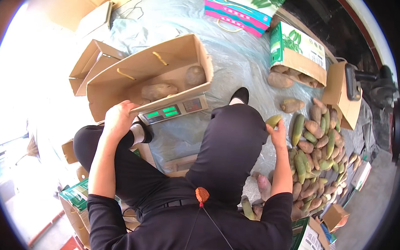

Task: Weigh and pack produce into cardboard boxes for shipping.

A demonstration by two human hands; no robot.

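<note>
Currently, the right hand (pixel 278 136) clasps an oblong green radish (pixel 273 120) mid-right, the left hand (pixel 119 118) pinching a brown cardboard box's (pixel 142 72) rim mid-left.

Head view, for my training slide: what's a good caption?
Left hand at an open cardboard box, right hand holding a green vegetable beside a vegetable heap.

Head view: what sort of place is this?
Probably a produce packing area, judging by the lit scale, the open cardboard box and the heap of vegetables.
</note>
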